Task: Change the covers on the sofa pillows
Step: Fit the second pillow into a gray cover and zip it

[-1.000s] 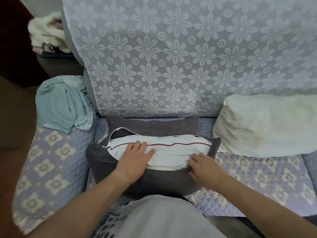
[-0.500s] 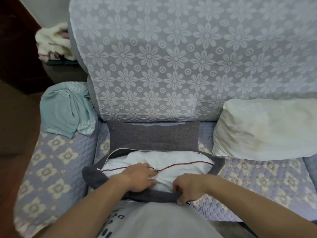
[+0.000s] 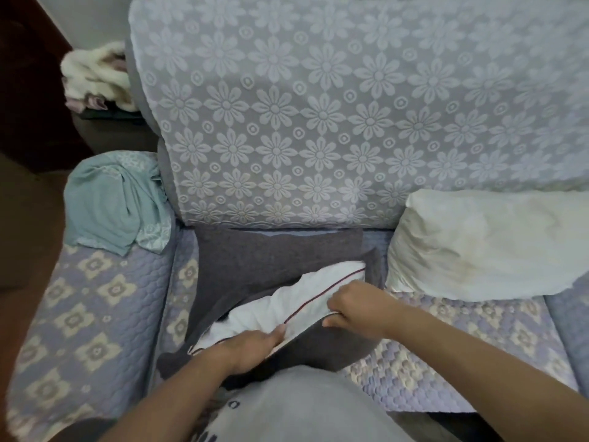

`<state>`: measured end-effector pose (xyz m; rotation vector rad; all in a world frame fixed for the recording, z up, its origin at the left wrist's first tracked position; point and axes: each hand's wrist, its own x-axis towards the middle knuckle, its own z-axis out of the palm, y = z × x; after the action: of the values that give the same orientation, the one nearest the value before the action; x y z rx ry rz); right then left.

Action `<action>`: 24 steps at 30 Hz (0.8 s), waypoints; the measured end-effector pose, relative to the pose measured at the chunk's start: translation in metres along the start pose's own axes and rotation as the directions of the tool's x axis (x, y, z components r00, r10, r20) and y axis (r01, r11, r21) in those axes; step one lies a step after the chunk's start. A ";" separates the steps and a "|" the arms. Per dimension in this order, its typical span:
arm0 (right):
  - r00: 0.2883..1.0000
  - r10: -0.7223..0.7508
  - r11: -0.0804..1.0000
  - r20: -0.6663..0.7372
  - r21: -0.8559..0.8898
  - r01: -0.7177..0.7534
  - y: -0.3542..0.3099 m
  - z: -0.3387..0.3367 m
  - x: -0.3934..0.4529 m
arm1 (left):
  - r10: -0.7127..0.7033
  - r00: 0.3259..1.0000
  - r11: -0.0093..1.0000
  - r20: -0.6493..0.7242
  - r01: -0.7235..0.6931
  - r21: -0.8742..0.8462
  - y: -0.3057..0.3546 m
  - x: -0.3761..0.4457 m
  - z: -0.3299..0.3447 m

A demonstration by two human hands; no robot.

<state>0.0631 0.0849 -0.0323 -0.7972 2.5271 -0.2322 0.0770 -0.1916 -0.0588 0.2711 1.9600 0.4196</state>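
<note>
A dark grey pillow cover (image 3: 255, 266) lies on the sofa seat in front of me, its mouth open toward me. A white pillow with a red piping line (image 3: 306, 291) sits partly inside it. My left hand (image 3: 251, 346) grips the near edge of the cover's opening at its left end, thumb against the white pillow. My right hand (image 3: 353, 304) pinches the same near edge further right, fingers curled over the hem. A bare cream pillow (image 3: 484, 244) lies on the seat to the right.
A teal cloth (image 3: 111, 205) is draped over the left armrest (image 3: 79, 314). The backrest carries a lilac flower-pattern throw (image 3: 318, 106). A heap of pale laundry (image 3: 95, 78) sits behind the sofa at upper left. My grey shirt fills the bottom centre.
Both hands have gone from resting flat on the pillow to gripping the cover's near edge. The right hand has lifted that edge up and right, and the pillow now lies tilted.
</note>
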 end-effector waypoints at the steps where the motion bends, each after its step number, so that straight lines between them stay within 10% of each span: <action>1: 1.000 -0.002 1.000 0.023 -0.013 0.002 0.002 0.002 0.000 | 0.023 0.999 0.999 -0.047 -0.025 -0.044 -0.013 -0.004 -0.003; 9: 0.994 -0.089 0.950 -0.057 -0.306 0.067 0.066 -0.018 0.012 | 0.098 0.939 0.990 -0.330 -0.127 -0.066 -0.106 -0.026 -0.001; 15: 0.971 0.082 0.986 0.225 -0.162 -0.046 0.051 -0.033 0.067 | 0.029 0.830 0.992 -0.557 -0.092 -0.084 -0.111 -0.027 0.009; 24: 0.994 0.099 0.992 -0.050 0.086 -0.095 0.051 -0.004 0.030 | 0.036 0.637 0.976 -0.770 0.144 0.164 -0.133 -0.008 -0.004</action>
<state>0.0144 0.1092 -0.0556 -0.6422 2.5803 -0.3284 0.0767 -0.3165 -0.1054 0.1711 2.8781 0.3023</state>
